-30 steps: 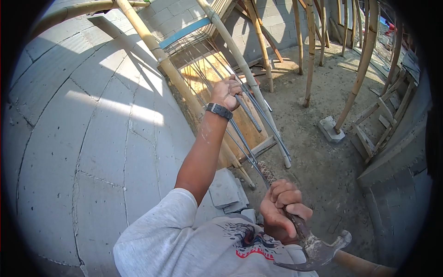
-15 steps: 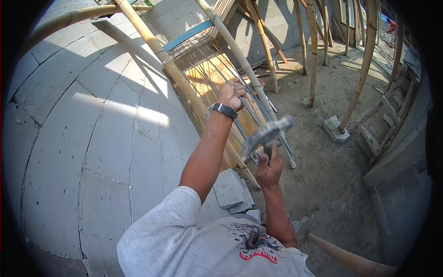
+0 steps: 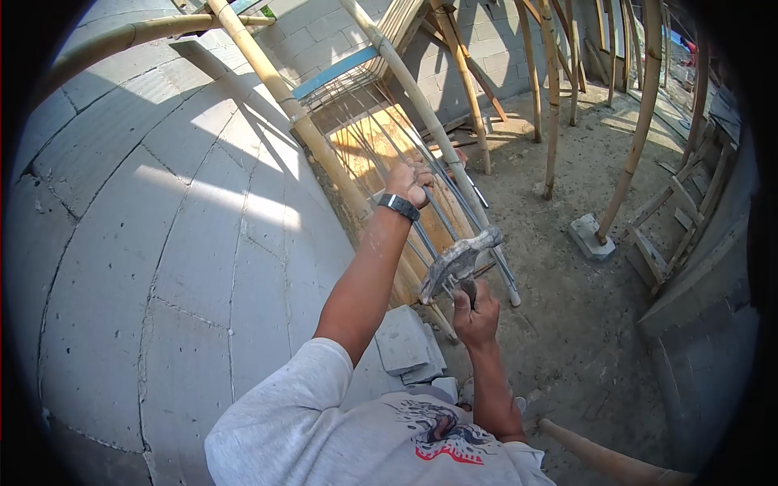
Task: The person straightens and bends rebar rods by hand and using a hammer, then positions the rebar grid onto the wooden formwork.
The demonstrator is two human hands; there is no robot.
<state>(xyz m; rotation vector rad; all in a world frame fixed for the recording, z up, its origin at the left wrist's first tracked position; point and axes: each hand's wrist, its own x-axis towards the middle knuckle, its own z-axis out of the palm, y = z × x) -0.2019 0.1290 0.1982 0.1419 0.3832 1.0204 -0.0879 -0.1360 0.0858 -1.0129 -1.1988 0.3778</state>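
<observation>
My right hand (image 3: 476,314) is closed round the grip of a hammer (image 3: 459,261), its grey, dusty head raised above the hand. The hammer's curved claw points left and its striking face points right. Farther out, my left hand (image 3: 410,180), with a black watch (image 3: 399,206) at the wrist, has its fingers wrapped round a steel rod (image 3: 439,212). More thin steel rods lie in a sloping bundle beside it, over a yellowish wooden board (image 3: 369,138). The hammer head overlaps the lower rods in view; whether it touches them I cannot tell.
A grey block wall (image 3: 194,259) fills the left side. Bamboo poles (image 3: 421,105) flank the rods, and several upright props stand behind. Concrete blocks (image 3: 403,340) lie near my body. A wooden frame (image 3: 673,212) leans at the right, and a bamboo pole (image 3: 600,449) crosses the lower right.
My right hand and the hammer have come slightly lower, and the hammer head, blurred before, is now sharp. My left hand keeps its hold on the rod; the view has shifted a little.
</observation>
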